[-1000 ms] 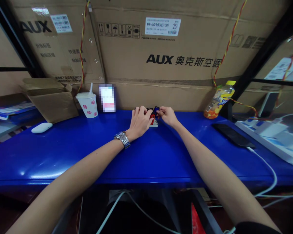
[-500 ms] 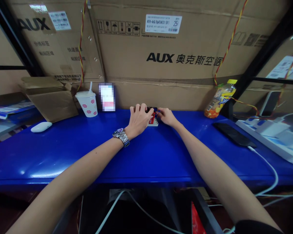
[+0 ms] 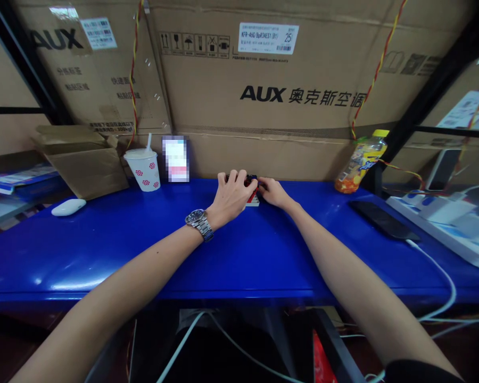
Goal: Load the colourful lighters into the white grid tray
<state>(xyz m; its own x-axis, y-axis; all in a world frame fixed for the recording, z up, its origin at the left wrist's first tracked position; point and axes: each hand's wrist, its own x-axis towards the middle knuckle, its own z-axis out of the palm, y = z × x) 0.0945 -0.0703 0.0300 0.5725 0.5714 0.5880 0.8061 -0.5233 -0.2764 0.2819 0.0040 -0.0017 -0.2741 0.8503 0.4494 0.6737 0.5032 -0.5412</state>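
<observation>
A small red, black and pale grey block-like object (image 3: 254,201) stands on the blue table against the cardboard at the back. Over its left side and top, my left hand (image 3: 232,196) arches with bent fingers gripping it and hides most of it. A metal watch (image 3: 199,223) is on that wrist. At the object's right end, the fingertips of my right hand (image 3: 274,192) are pinched together and touch it. Whether a small part sits between those right fingertips cannot be made out.
Left of my hands stand a lit phone (image 3: 176,159), a paper cup with a straw (image 3: 143,170), a cardboard box (image 3: 83,170) and a white case (image 3: 68,207). To the right are a drink bottle (image 3: 359,162), a dark phone (image 3: 381,219) on a cable and a power strip (image 3: 439,229).
My left hand has shifted slightly right and covers more of the block-like object. My right hand stays at its right end with hardly any movement.
</observation>
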